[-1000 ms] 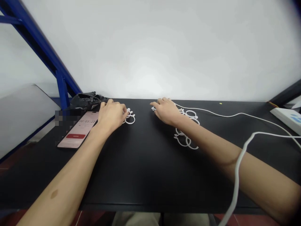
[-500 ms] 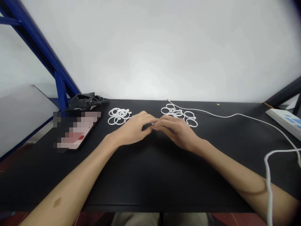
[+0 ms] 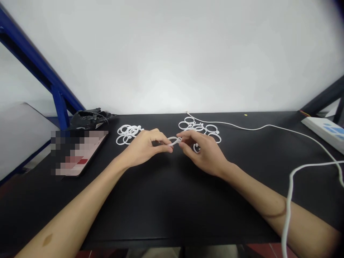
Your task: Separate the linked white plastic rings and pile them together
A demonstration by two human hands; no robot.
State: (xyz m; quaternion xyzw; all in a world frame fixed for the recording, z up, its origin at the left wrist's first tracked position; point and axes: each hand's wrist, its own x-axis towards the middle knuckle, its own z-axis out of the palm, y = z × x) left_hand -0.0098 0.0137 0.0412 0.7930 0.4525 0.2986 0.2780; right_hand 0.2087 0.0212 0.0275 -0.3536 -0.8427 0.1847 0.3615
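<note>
Pinching a white plastic ring (image 3: pixel 174 141) between both hands above the table (image 3: pixel 172 204).

Seen nearly edge-on, the ring lay across the body midway between the hands, its long axis rising slightly to the right. The left hand (image 3: pixel 143 147) kept a narrow grip on its left side, and the right hand (image 3: pixel 204 152) took a similar narrow grip from the other side. A second ring (image 3: pixel 196 148) sat just under the right fingers, though whether it was held could not be told. A loose pile of rings (image 3: pixel 127 134) lay beyond the left hand, another pile (image 3: pixel 199 128) beyond the right, with a white cable (image 3: pixel 228 125) running off rightward.
</note>
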